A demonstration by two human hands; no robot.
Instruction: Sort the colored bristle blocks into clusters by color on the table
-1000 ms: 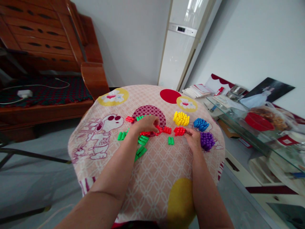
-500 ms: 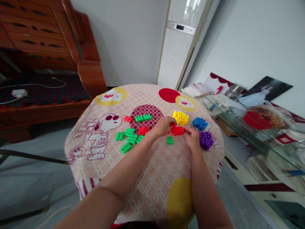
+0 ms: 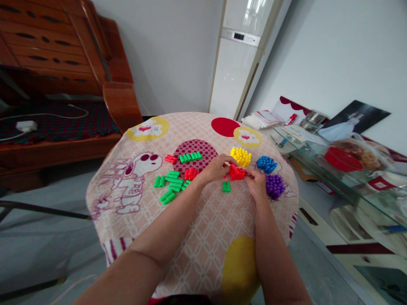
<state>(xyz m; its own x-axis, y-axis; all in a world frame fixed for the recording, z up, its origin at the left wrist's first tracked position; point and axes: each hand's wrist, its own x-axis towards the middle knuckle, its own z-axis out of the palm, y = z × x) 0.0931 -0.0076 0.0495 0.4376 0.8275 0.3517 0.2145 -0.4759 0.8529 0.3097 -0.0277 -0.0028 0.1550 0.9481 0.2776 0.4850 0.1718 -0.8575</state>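
A red cluster of joined plastic building pieces [image 3: 237, 173] lies between my two hands. My left hand [image 3: 218, 168] pinches its left side, with fingertips partly hidden. At its right end, the fingers of my right hand [image 3: 255, 181] are closed on it. Just below sits a pair of green tube pieces [image 3: 226, 187]. Behind the red cluster stands a yellow cluster of knobbed pieces [image 3: 241, 156]. A blue cluster [image 3: 266, 164] and a purple cluster [image 3: 275, 186] are to the right. Left of my left hand lie loose red pieces [image 3: 191, 173] and several green pieces [image 3: 174, 182].
The round table has a patterned cloth [image 3: 203, 237]. A row of green pieces [image 3: 190, 157] and a small red piece [image 3: 171, 158] lie farther back. On the right is a glass shelf [image 3: 337, 186] with a red bowl [image 3: 344, 159]. A wooden bench [image 3: 122, 103] stands at left.
The red cluster between my hands has tilted and now shows a more uneven outline. My left fingers have shifted slightly over it; the other pieces look the same.
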